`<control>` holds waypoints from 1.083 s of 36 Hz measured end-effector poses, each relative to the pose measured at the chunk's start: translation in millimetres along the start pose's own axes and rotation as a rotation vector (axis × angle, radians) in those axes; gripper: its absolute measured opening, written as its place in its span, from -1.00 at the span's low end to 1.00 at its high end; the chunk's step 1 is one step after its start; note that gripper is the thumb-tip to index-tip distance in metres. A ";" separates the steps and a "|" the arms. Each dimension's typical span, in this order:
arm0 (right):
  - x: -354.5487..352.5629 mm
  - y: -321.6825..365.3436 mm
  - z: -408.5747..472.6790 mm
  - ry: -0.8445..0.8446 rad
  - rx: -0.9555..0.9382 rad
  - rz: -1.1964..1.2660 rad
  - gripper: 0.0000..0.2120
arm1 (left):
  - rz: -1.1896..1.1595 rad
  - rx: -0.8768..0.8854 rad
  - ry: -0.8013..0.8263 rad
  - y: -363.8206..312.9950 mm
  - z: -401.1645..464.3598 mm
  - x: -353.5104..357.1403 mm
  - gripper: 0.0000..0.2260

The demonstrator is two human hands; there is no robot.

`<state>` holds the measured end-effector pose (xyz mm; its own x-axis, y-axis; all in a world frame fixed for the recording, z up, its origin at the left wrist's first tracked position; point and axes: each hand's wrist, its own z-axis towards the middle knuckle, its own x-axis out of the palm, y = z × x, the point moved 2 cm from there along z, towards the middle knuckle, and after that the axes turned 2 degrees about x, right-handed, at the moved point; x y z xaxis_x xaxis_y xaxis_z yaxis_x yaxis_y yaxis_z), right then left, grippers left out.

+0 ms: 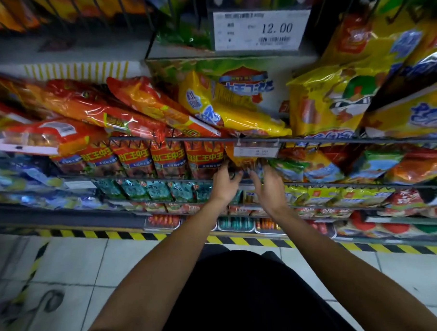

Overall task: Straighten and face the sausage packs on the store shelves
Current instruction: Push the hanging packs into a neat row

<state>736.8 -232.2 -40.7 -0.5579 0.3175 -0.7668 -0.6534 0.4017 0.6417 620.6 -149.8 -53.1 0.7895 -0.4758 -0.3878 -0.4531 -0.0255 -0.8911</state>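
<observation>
Reaching into the wire shelf point(206, 140), the left hand point(224, 182) and right hand point(268, 185) curl their fingers around the bottom edge of an orange sausage pack point(243, 159), which hangs between them beside the red packs point(167, 157).

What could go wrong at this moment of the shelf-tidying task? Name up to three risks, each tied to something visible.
1. The yellow pack and red packs lie tilted over the rail; a bump might make them slide off.
2. Both hands, left and right, work the orange pack below the price tag; pulling could knock it loose.
</observation>
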 end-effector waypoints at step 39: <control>2.2 -7.0 20.7 0.237 -0.037 0.187 -0.40 | 0.205 0.259 -0.042 2.4 -13.0 -38.6 -0.60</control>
<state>750.8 -216.5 -47.3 -0.7713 0.1716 -0.6129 -0.5438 0.3227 0.7747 583.7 -142.9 -37.1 0.7117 -0.4114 -0.5695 -0.4881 0.2934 -0.8220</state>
